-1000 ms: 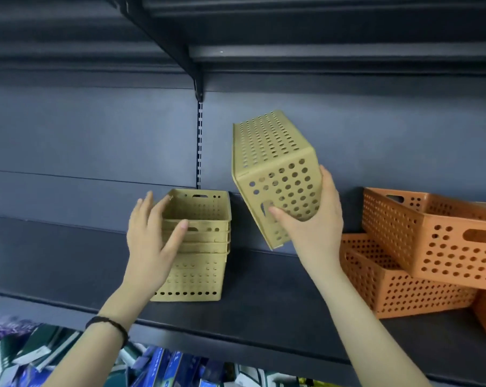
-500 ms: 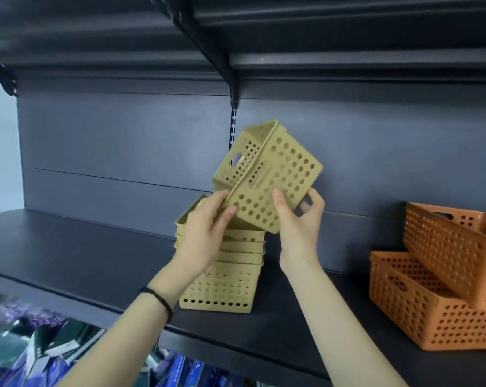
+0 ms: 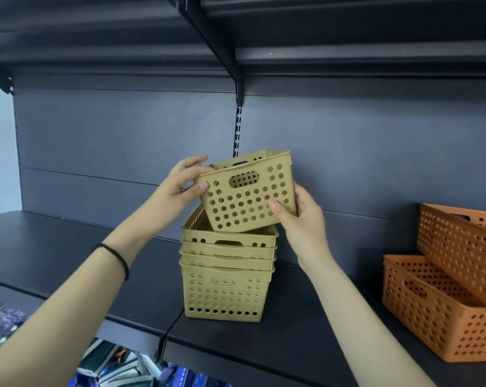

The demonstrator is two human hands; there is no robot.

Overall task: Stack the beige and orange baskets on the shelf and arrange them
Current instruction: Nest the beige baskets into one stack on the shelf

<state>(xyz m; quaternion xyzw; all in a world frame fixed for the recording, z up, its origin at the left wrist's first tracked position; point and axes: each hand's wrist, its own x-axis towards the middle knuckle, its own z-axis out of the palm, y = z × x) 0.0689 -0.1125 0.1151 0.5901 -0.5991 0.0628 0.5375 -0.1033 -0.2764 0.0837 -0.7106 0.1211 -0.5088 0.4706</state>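
Two hands grip the tilted beige basket [image 3: 250, 196]: left hand [image 3: 180, 188] at its rim corner, right hand [image 3: 300, 216] at its lower right, fingers hidden behind. Its base dips into the beige stack [image 3: 226, 289] on the shelf [image 3: 292, 339]. Cropped at right: orange baskets [image 3: 431, 311].

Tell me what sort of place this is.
Probably a shop or stockroom: dark metal shelving with a slotted upright, beige baskets and orange baskets in multiples, and packaged goods on the shelf below.
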